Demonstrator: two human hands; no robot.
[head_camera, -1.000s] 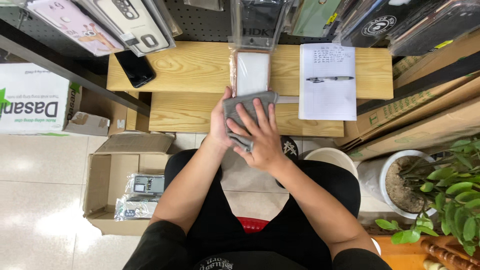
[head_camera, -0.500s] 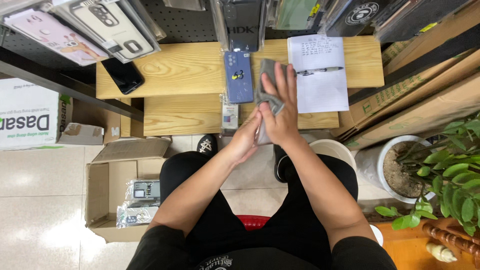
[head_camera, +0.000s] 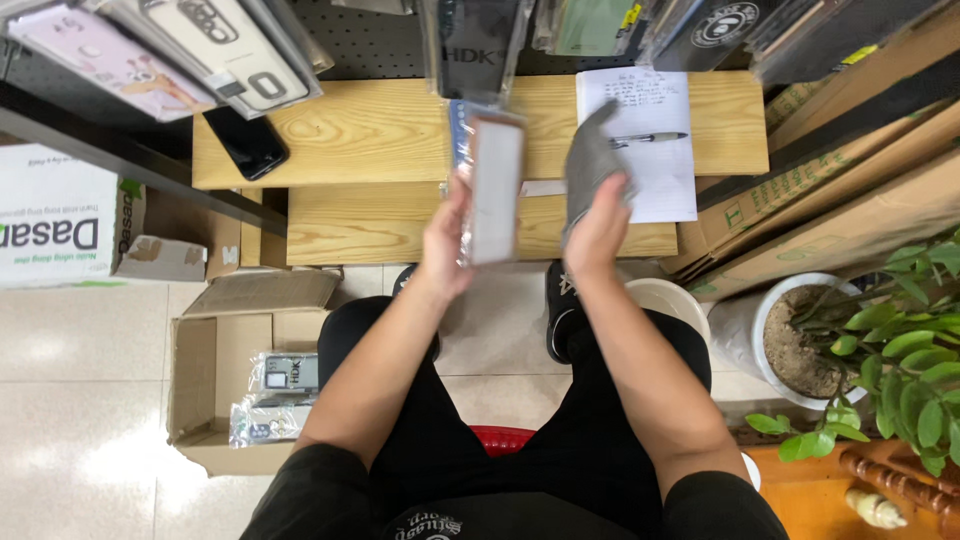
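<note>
Grey cloth (head_camera: 590, 160), white packet (head_camera: 495, 190), pale wood-grain table (head_camera: 350, 130), black phone (head_camera: 247, 143), green plant (head_camera: 900, 350).

Both bare forearms reach forward from the lap, side by side. The left hand (head_camera: 447, 240) is closed with the thumb upward, gripping. The right hand (head_camera: 598, 222) is raised, its fingers (head_camera: 590, 150) pointing up and pinching.

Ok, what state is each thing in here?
Left hand: gripping clear-wrapped flat package, held upright.
Right hand: holding grey cloth.
Notebook: open, pen lying on it.
Phone: screen dark.
Cardboard box: flaps open, packets inside.
</note>
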